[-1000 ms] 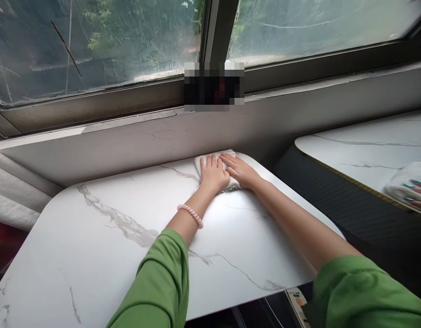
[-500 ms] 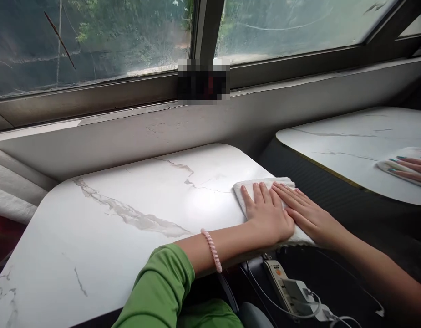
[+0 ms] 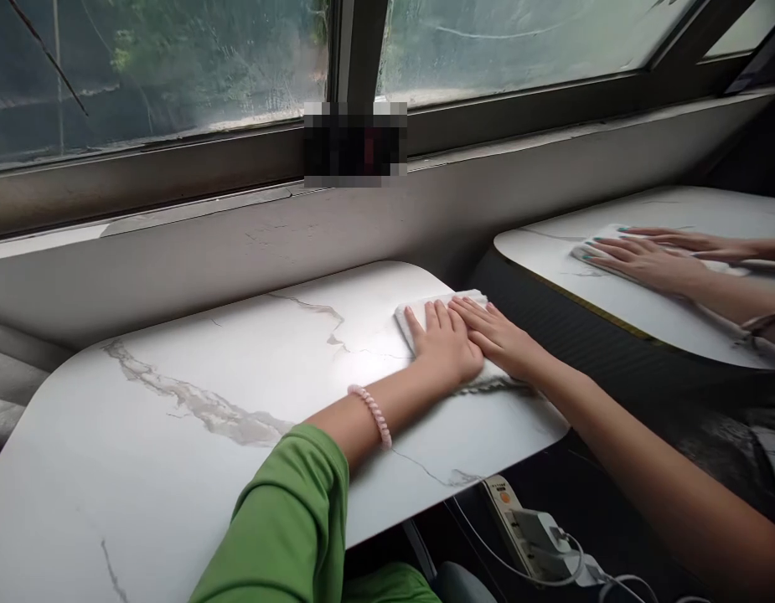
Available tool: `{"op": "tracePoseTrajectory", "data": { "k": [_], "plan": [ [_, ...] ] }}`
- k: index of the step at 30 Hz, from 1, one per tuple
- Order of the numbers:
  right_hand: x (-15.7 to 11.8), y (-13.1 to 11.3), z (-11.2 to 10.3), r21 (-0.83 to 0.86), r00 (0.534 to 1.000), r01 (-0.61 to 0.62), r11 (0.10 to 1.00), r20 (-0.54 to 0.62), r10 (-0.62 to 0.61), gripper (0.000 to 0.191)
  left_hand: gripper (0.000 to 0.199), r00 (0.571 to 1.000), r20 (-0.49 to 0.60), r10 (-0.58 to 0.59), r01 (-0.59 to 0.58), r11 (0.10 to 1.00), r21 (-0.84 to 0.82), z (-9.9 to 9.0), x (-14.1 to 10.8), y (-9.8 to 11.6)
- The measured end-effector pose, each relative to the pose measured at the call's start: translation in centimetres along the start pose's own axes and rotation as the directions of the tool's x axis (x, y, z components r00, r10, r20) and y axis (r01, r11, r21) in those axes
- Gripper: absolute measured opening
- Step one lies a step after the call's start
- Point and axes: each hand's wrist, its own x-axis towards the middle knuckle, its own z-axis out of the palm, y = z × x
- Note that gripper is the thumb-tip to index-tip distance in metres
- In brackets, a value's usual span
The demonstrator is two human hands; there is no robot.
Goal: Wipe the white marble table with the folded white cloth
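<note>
The left hand (image 3: 446, 347) and right hand (image 3: 503, 339) lie together, touching, palms down with fingers straight, pressed onto a folded white fabric cloth (image 3: 497, 373). The cloth looks soft and matt, its corner squared at the left, its near edge uneven and greyish in shadow. It lies flat near the right edge of a white, grey-veined, round-cornered counter (image 3: 142, 469). Beyond, a co-worker's hands (image 3: 660, 264) rest on another white cloth (image 3: 607, 234) atop a similar marble-patterned counter (image 3: 663, 335).
</note>
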Motion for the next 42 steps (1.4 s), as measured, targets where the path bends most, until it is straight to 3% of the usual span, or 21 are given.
{"op": "tracePoseTrajectory", "data": {
  "k": [7, 11, 15, 21, 24, 27, 32, 36, 39, 42],
  "plan": [
    [10.7, 0.4, 1.4, -0.050, 1.000, 0.010, 0.999, -0.019, -0.011, 0.057, 0.058, 0.994, -0.061, -0.090, 0.092, 0.995, 0.042, -0.8, 6.9, -6.4],
    [15.0, 0.0, 2.1, -0.110, 0.999, -0.036, 0.993, -0.014, 0.035, 0.057, 0.055, 0.984, -0.112, -0.138, 0.145, 0.988, 0.059, -1.2, 9.3, -8.9],
    [16.4, -0.3, 2.3, -0.112, 0.998, -0.060, 0.992, -0.011, 0.059, 0.057, 0.053, 0.975, -0.148, -0.165, 0.177, 0.982, 0.071, -1.1, 10.3, -9.8],
    [15.4, 0.0, 2.3, -0.084, 1.000, -0.020, 0.996, -0.008, 0.019, 0.058, 0.054, 0.974, -0.182, -0.133, 0.151, 0.984, 0.090, -0.8, 9.5, -9.6],
    [13.7, 0.3, 2.0, -0.062, 1.000, 0.000, 0.998, -0.010, -0.001, 0.058, 0.055, 0.978, -0.170, -0.124, 0.141, 0.986, 0.093, -0.7, 8.5, -8.5],
    [10.1, 0.7, 1.3, -0.036, 1.000, 0.002, 0.999, -0.013, -0.003, 0.057, 0.056, 0.988, -0.130, -0.089, 0.100, 0.991, 0.087, -0.4, 6.7, -6.2],
    [0.6, 0.9, -0.8, -0.031, 0.998, -0.055, 0.998, 0.012, 0.056, 0.058, 0.060, 0.996, -0.083, 0.025, -0.016, 0.994, 0.106, 0.5, 2.3, -0.1],
    [-6.7, 0.2, -1.2, -0.060, 0.997, -0.067, 0.996, -0.042, 0.064, 0.059, 0.062, 0.992, -0.070, 0.102, -0.095, 0.991, 0.093, 1.1, -2.1, 3.7],
    [-10.5, -0.8, -0.9, -0.077, 0.994, -0.040, 0.996, -0.103, 0.032, 0.059, 0.063, 0.989, -0.060, 0.134, -0.129, 0.989, 0.068, 1.3, -5.2, 5.2],
    [-12.4, -2.1, -0.7, -0.079, 0.990, -0.006, 0.997, -0.141, -0.005, 0.059, 0.063, 0.989, -0.051, 0.139, -0.135, 0.989, 0.068, 1.2, -7.3, 5.7]
  ]
}}
